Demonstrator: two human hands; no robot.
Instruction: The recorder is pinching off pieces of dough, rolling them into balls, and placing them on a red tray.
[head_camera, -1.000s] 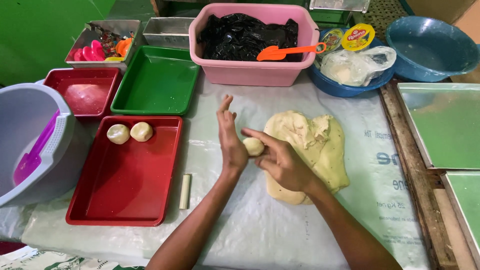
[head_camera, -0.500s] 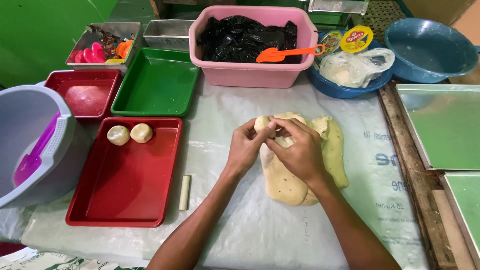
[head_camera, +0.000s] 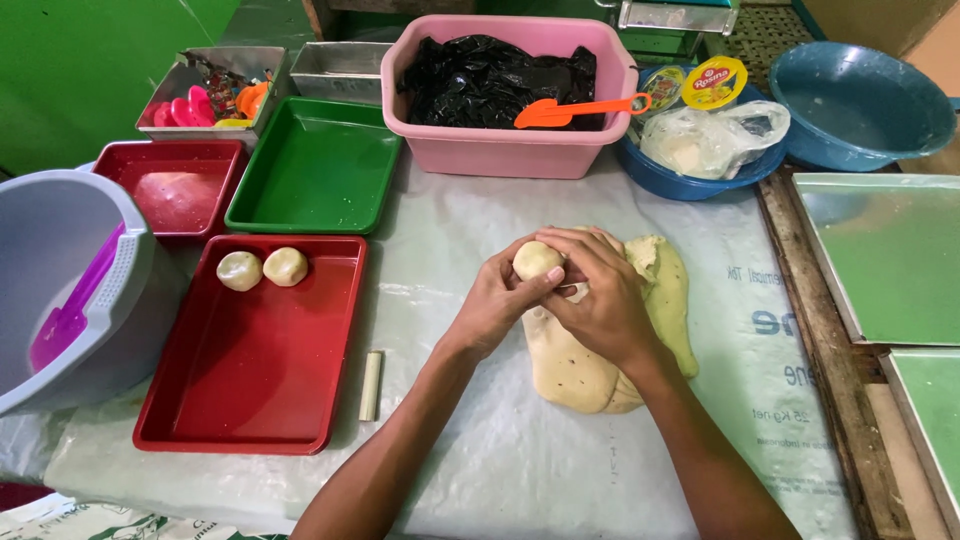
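Note:
Both of my hands meet over a big flat slab of pale yellow-green dough (head_camera: 640, 330) on the plastic-covered table. My left hand (head_camera: 495, 305) and my right hand (head_camera: 600, 295) together pinch a small round dough ball (head_camera: 537, 260) at the slab's top left edge. A red tray (head_camera: 250, 370) lies to the left, with two finished dough balls (head_camera: 262, 268) in its far left corner. A short pale stick (head_camera: 371, 385) lies between the tray and my left forearm.
Behind are a green tray (head_camera: 315, 170), a smaller red tray (head_camera: 180, 190), a pink tub (head_camera: 510, 95) with black plastic and an orange scoop, and blue bowls (head_camera: 860, 95). A grey bucket (head_camera: 70, 280) stands far left. Green trays (head_camera: 885, 250) lie at the right.
A second ago my hands were rolling a dough ball to the left of the slab. They then moved onto the slab's top edge and now pinch a ball there.

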